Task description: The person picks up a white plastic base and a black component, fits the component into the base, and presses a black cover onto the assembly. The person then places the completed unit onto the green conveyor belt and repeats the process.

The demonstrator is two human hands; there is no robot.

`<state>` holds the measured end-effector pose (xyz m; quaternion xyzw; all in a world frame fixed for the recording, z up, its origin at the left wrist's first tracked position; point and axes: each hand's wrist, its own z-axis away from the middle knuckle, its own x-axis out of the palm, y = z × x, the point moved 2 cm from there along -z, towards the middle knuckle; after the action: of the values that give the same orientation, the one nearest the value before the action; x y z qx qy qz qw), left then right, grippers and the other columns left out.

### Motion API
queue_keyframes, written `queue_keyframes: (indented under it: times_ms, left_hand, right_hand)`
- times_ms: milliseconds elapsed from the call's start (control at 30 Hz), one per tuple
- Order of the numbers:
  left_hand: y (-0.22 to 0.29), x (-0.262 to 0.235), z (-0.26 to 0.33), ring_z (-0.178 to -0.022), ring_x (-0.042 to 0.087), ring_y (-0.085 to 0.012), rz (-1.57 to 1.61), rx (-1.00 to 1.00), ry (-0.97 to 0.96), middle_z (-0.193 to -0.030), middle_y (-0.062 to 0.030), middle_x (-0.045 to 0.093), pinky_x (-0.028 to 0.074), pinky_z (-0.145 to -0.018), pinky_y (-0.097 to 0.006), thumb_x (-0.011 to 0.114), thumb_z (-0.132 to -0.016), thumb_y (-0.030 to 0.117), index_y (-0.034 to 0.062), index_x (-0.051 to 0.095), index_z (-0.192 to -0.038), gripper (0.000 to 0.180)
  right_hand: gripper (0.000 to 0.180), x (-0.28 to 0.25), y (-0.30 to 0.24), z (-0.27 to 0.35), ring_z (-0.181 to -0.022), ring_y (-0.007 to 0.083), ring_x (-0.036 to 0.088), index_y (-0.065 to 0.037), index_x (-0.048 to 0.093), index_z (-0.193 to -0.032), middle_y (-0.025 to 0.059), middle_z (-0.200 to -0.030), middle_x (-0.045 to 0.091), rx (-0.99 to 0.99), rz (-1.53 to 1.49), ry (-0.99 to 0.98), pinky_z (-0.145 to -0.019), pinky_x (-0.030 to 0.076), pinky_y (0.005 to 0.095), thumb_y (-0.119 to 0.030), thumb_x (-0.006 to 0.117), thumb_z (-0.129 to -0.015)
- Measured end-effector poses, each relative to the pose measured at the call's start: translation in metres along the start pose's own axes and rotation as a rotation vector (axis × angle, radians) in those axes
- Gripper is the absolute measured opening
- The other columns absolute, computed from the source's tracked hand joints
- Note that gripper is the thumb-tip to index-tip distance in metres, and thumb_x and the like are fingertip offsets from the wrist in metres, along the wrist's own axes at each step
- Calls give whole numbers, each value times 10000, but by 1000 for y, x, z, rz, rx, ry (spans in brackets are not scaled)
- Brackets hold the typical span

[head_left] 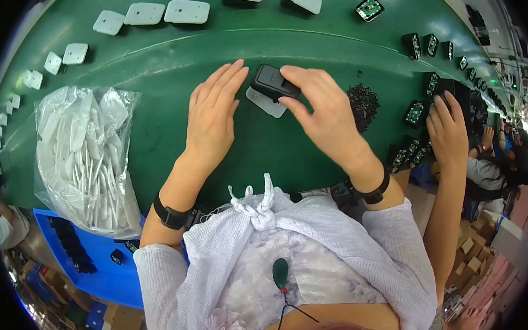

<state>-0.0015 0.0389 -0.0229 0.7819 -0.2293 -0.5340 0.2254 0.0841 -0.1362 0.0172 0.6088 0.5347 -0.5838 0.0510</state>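
Near the middle of the green table, my right hand grips a black plastic housing between thumb and fingers. The housing is tilted over a flat grey-white plate, which shows partly beneath it; whether the two touch I cannot tell. To the left of them, my left hand is open, its fingers stretched out and held together, fingertips close to the housing. A pile of small dark pieces, like screws, lies just right of my right hand.
A clear bag of white plates lies at left, above a blue tray with black parts. Several white-topped units line the far edge. Black housings with green circuit boards stand at right, where another person's hand reaches in.
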Motion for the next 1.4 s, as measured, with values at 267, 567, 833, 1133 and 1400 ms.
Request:
queue_keyframes:
  times_ms: [267, 567, 833, 1133, 1400]
  left_hand:
    - [-2, 3, -3, -1281, 475, -237, 30, 30, -60, -1366, -47, 532, 350, -1019, -403, 453, -784, -118, 102, 536, -1305, 572]
    - [-5, 5, 0, -1285, 486, -224, -48, 89, -156, -1323, -2, 580, 323, -1052, -390, 435, -822, -54, 159, 615, -1248, 510]
    - [-1, 3, 0, -1283, 484, -198, -129, 124, -176, -1347, 19, 557, 348, -1050, -400, 499, -799, -19, 159, 607, -1251, 498]
    - [6, 10, 0, -1261, 502, -183, -234, 148, -127, -1347, 20, 555, 374, -1034, -371, 555, -802, 29, 152, 580, -1282, 496]
    - [18, 20, -21, -1004, 618, -208, -117, 133, -16, -1109, -85, 664, 476, -843, -334, 677, -793, 158, 59, 608, -1201, 425]
  right_hand:
    - [438, 21, -14, 11, -941, 306, 605, 13, 590, -1127, 139, -1098, 642, 31, 175, -54, -797, 507, 375, -56, 742, -722]
    - [468, 25, -18, 17, -914, 291, 594, 18, 584, -1159, 131, -1139, 621, -6, 275, -86, -777, 515, 358, -51, 738, -723]
    - [474, 31, -21, 21, -894, 283, 589, 2, 593, -1181, 125, -1134, 624, -13, 358, -64, -759, 514, 349, -57, 735, -733]
    - [435, 32, -15, 22, -849, 255, 596, -51, 636, -1154, 92, -1065, 656, 35, 331, 29, -719, 512, 313, -90, 750, -735]
    - [386, 1, 28, 1, -962, 102, 592, 0, 567, -1253, 82, -1129, 640, 508, -664, -62, -822, 477, 238, -99, 651, -890]
